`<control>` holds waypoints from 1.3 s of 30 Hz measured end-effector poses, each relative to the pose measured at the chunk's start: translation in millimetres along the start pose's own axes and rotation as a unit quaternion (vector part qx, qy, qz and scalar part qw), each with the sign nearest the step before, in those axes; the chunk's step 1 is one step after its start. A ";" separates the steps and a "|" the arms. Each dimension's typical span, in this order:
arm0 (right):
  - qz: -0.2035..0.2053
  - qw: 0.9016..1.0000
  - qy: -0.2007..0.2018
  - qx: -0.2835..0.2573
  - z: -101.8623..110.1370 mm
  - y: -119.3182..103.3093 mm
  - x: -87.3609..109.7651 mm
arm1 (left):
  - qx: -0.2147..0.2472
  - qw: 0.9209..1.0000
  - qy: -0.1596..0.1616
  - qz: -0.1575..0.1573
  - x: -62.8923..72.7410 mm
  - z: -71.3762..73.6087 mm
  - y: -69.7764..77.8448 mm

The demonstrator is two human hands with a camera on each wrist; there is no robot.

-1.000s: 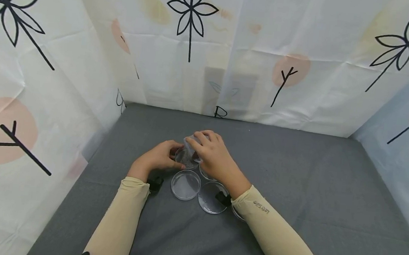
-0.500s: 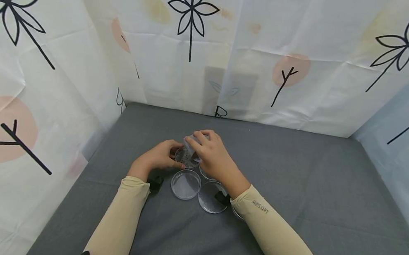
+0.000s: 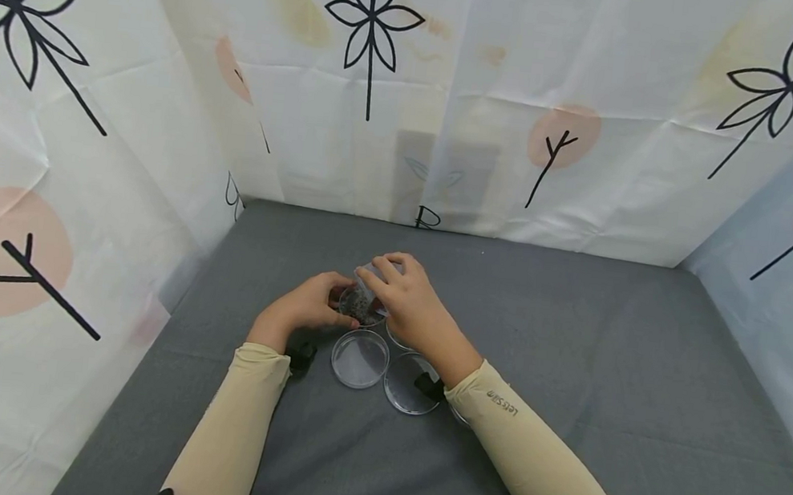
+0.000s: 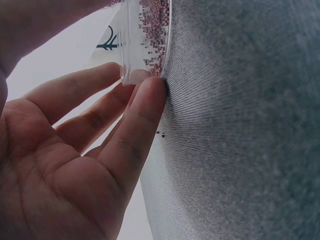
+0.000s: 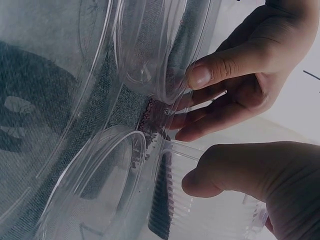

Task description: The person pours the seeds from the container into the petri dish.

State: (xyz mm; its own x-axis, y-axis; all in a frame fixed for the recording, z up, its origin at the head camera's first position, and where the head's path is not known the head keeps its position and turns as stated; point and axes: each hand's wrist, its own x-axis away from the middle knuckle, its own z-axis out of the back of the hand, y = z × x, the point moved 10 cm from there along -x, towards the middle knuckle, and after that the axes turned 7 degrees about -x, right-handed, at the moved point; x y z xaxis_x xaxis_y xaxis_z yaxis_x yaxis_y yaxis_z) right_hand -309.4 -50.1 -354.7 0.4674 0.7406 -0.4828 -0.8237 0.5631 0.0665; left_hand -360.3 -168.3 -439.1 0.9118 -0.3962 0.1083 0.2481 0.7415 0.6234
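Observation:
My left hand (image 3: 307,304) holds a clear round petri dish (image 3: 355,308) at its edge, thumb on the near side and fingers on the far side. Small dark reddish beads (image 4: 154,30) lie in that dish. Above its right side, my right hand (image 3: 411,301) grips a clear ribbed plastic cup (image 5: 210,215), tipped with its mouth toward the dish. More dark beads show inside the cup, along its wall. The right thumb (image 5: 205,177) presses on the cup's side, while its other fingers are mostly hidden behind the cup in the right wrist view.
Nearer me on the grey cloth (image 3: 525,471) stand a clear dish (image 3: 360,359) and another dish (image 3: 402,389) beside it. Further dishes are partly covered by the right hand and forearm. Two tiny dark specks (image 4: 161,134) lie near the left thumb. A patterned curtain (image 3: 503,65) borders the table.
The beads in the held dish have grown denser while the cup stays tipped over it. My right hand has shifted very slightly left; the left hand keeps its place.

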 end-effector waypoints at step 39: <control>-0.265 0.906 0.071 -0.322 71.3 134.7 82.8 | 0.015 1.000 0.013 0.009 1.4 0.9 -3.2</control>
State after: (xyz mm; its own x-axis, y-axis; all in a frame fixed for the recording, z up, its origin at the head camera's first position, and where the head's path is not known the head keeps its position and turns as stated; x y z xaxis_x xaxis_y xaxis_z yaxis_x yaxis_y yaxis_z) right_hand -358.8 113.2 -323.4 0.8438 0.3489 -0.4078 -0.5334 0.4617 -0.7087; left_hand -360.1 -171.7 -440.2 0.9244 -0.3683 0.0995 0.2221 0.7317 0.6445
